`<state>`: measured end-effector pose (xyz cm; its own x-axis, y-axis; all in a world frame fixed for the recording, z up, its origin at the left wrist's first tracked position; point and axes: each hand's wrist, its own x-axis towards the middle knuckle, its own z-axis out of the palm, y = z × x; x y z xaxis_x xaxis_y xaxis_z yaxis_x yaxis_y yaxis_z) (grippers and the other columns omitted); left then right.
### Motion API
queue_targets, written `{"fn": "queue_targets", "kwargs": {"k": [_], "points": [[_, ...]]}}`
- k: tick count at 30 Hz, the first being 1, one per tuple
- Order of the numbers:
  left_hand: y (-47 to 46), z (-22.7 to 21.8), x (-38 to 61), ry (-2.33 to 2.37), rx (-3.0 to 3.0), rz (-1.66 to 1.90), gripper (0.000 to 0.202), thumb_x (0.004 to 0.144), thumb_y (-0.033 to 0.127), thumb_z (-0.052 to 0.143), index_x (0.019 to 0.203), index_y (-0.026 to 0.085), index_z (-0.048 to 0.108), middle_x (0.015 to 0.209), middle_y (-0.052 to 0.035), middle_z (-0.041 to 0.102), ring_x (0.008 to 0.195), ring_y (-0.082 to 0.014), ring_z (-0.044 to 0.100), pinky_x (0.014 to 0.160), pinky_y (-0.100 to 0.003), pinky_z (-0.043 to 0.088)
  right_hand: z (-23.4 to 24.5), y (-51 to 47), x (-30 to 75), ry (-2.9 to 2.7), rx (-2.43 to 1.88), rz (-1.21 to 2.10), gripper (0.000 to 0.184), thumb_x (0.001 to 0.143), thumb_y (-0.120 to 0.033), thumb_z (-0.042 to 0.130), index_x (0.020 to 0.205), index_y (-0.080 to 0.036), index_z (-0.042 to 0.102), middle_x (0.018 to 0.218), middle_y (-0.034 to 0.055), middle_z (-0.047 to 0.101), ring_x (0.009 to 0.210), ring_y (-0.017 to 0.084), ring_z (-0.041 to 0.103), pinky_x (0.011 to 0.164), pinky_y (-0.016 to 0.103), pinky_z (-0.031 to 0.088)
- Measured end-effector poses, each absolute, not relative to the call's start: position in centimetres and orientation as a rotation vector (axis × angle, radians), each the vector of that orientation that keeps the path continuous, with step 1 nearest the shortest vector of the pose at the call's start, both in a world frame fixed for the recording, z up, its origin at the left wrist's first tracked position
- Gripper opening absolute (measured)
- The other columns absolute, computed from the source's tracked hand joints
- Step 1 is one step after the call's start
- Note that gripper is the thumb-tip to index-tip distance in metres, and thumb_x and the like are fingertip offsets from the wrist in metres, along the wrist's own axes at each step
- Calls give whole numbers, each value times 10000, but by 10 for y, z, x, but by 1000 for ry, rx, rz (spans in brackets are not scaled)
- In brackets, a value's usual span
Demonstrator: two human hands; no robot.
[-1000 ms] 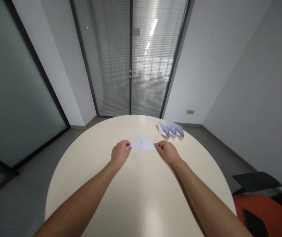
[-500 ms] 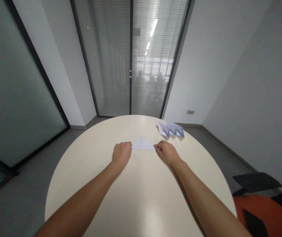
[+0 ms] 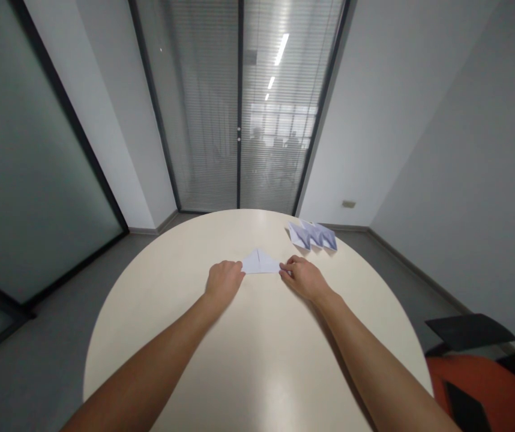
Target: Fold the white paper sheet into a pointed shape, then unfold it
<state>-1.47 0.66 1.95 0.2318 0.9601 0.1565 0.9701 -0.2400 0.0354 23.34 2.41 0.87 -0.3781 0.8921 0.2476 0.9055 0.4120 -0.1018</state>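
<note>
The white paper triangle (image 3: 260, 264) lies at the middle of the table's far half, its peak pointing away from you. Your left hand (image 3: 225, 282) pinches its left corner and your right hand (image 3: 307, 279) its right, probably so the sheet stays flat and square to you. The folded papers (image 3: 312, 236) stand far right, seemingly kept clear of your hands on the round table (image 3: 257, 342). Compared with a second ago, both hands sit closer together, covering more of the corners.
</note>
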Motion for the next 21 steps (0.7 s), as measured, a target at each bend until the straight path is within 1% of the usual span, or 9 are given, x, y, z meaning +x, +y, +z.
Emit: {"fn": "queue_targets", "kwargs": {"k": [4, 9, 12, 16, 21], "points": [[8, 21, -16, -1863, -2426, -218, 205, 974, 277, 531, 990, 170, 704, 969, -127, 739, 929, -290, 696, 743, -368, 508, 6, 26, 234, -2391, -1573, -77, 307, 985, -354, 504, 1019, -223, 779, 1015, 96, 702, 901, 216, 661, 764, 285, 455], [11, 18, -17, -1881, -2437, -202, 213, 980, 305, 530, 1005, 174, 697, 992, -125, 739, 956, -284, 695, 755, -357, 504, 6, 26, 235, -2390, -1574, -64, 302, 988, -360, 510, 1025, -229, 780, 1024, 82, 707, 914, 206, 665, 756, 275, 456], [10, 18, -16, -1889, -2423, -153, 227, 989, 287, 502, 998, 169, 696, 971, -125, 738, 936, -278, 699, 741, -348, 504, 7, 25, 234, -2381, -1568, -56, 295, 987, -346, 513, 1025, -225, 779, 1051, 75, 712, 920, 196, 665, 772, 268, 457], [9, 22, -15, -1866, -2444, -135, 230, 990, 242, 475, 989, 171, 694, 986, -116, 736, 941, -269, 696, 744, -342, 503, 7, 25, 234, -2381, -1540, -16, 272, 978, -338, 526, 1010, -226, 773, 1096, 70, 717, 987, 203, 656, 798, 264, 464], [8, 25, -16, -1880, -2457, -120, 226, 987, 254, 484, 1025, 180, 694, 1033, -112, 732, 966, -257, 687, 769, -336, 501, 4, 29, 237, -2384, -1484, 30, 252, 967, -350, 550, 1009, -225, 764, 1109, 74, 719, 1026, 214, 649, 826, 275, 475]]}}
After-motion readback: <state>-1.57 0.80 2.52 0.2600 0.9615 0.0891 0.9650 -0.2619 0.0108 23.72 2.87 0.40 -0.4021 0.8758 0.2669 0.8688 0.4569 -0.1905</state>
